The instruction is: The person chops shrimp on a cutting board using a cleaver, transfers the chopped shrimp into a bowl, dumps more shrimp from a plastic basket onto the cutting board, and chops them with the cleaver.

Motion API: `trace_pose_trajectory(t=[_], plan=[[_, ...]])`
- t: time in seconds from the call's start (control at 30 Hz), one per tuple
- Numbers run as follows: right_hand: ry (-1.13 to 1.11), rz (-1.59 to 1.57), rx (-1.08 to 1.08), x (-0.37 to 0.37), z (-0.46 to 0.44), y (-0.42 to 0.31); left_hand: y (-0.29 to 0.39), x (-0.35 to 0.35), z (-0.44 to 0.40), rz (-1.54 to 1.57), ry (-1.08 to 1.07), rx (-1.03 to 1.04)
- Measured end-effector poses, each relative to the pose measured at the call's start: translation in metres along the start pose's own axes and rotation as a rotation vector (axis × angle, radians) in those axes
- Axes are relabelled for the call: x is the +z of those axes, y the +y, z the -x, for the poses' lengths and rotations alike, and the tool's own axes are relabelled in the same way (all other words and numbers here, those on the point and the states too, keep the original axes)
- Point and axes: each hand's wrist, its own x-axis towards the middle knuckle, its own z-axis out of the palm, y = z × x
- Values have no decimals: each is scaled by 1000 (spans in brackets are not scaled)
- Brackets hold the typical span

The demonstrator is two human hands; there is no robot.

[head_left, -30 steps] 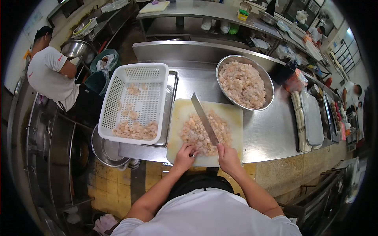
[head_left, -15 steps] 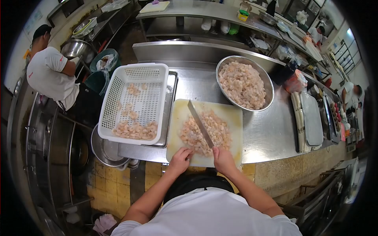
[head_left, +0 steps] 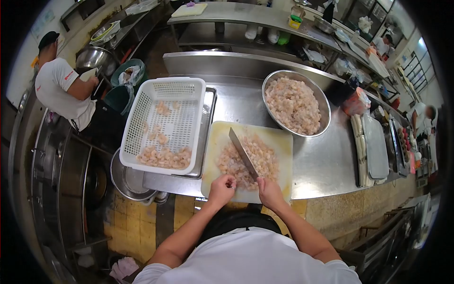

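Note:
My right hand (head_left: 269,191) is closed round the handle of a large knife (head_left: 242,152), whose long blade slants up and left across chopped shrimp (head_left: 261,154). The pieces are spread over a white cutting board (head_left: 220,130) at the table's near edge. My left hand (head_left: 222,188) is at the board's near left edge, fingers curled in; whatever they hold, if anything, is too small to make out. Left of the board, a white perforated basket (head_left: 163,85) holds whole peeled shrimp (head_left: 165,157). Beyond the board on the right, a steel bowl (head_left: 326,113) is heaped with shrimp pieces (head_left: 294,104).
The basket rests partly on a metal tray (head_left: 211,102) on the steel table (head_left: 312,165). Folded cloths and a lidded container (head_left: 374,146) stand at the right end. A person in a white shirt (head_left: 59,92) works at far left, by green bins (head_left: 126,73).
My left hand has lifted slightly and turned, its fingers curling inward. The knife stays over the shrimp in nearly the same position. The whole view has shifted slightly.

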Motion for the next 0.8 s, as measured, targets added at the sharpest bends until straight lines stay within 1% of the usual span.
trace_pose_trajectory(t=[0.1, 0.2, 0.27, 0.3, 0.4, 0.47, 0.5, 0.6, 0.7, 0.8], plan=[[-17, -71, 30, -20, 13, -30, 8, -8, -1, -20, 50, -57], [3, -52, -4, -17, 17, -38, 8, -13, -1, -114, 29, -88], [-1, -33, -34, 12, 10, -5, 14, -14, 1, -101, 36, -119], [-3, -22, -53, 13, 6, -5, 18, -14, 0, -93, 41, -134], [-52, -24, 51, 0, 5, -5, 23, -12, -2, -92, 21, -155], [-22, -51, 44, -13, 9, -12, -4, 4, -12, -106, 31, -33], [-9, -65, 41, -18, 11, -16, 2, 8, -15, -114, 36, 25], [51, -103, 15, -35, 11, -28, 23, 12, -24, -239, -62, 9], [62, -124, 6, -49, 13, -40, 23, 22, -31, -162, -41, 21], [94, -178, -6, -51, 17, -48, 22, 17, -26, -51, 22, -66]])
